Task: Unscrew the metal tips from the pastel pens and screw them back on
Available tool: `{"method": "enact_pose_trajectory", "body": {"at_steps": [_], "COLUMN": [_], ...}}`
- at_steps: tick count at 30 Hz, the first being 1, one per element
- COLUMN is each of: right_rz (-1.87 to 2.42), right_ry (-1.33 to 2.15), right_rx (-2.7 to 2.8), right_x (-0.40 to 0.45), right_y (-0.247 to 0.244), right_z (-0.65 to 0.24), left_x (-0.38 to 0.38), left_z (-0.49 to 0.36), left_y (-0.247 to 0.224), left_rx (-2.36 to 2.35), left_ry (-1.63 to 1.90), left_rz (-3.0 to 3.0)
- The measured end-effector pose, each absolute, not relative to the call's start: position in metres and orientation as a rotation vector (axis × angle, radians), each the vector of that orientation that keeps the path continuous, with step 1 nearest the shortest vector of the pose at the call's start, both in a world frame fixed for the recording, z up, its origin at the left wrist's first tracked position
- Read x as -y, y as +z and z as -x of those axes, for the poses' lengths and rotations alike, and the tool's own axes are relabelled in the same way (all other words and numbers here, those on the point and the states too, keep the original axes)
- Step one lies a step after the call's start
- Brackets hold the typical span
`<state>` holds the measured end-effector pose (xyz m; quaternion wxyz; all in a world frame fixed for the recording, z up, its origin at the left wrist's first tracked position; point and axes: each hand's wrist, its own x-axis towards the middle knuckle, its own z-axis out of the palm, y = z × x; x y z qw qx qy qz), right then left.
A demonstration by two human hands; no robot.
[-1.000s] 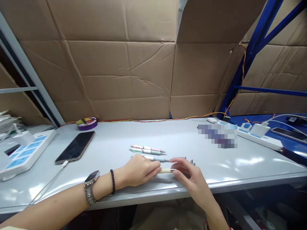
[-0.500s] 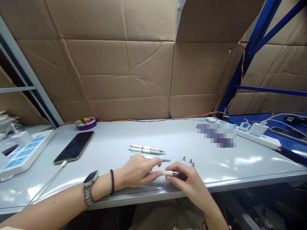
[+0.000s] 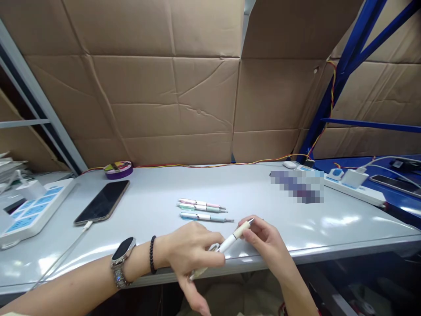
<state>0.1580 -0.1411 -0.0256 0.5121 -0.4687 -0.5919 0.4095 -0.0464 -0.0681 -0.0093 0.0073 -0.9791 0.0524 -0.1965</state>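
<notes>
A white and cream pen (image 3: 232,240) slants over the table's front edge, its metal tip up to the right. My left hand (image 3: 194,250) holds its rear end between the fingers, the thumb stretched downward. Around the cream front section, near the tip, my right hand (image 3: 263,239) is closed with thumb and fingers. Just beyond my hands, a blue and white pen (image 3: 207,217), a green and white pen (image 3: 202,208) and a pink and white pen (image 3: 201,203) lie side by side. The small metal tips seen earlier are hidden behind my right hand.
A phone (image 3: 101,202) on a cable and a white power strip (image 3: 36,210) lie at left. Purple-edged tape (image 3: 118,170) sits at the back. Another power strip (image 3: 355,189) and a blurred patch (image 3: 297,186) are at right. Cardboard (image 3: 148,87) lines the back.
The pen has turned from level to slanted, its tip rising up and right. My left hand has shifted toward me, its thumb now extended. My right hand has moved slightly right and up.
</notes>
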Motion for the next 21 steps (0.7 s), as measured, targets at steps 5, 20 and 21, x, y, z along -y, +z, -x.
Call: {"method": "enact_pose_trajectory", "body": {"at_steps": [5, 20, 21], "right_rz": [1.087, 1.138, 1.132], "right_ry": [1.006, 0.978, 0.983], "right_rx": [1.464, 1.359, 1.370], "right_x": [0.1379, 0.1418, 0.1413], "right_y": [-0.0306, -0.0260, -0.0273], "right_z": [-0.1608, -0.1579, -0.1583], "left_x": [0.0712, 0.0687, 0.0682], "left_z": [0.0484, 0.0427, 0.0427], "left_y": [-0.0103, -0.0081, -0.0094], "left_rx": [-0.048, -0.012, -0.021], "left_ry": [-0.518, -0.359, -0.363], "left_rz": [2.943, 3.066, 3.043]}}
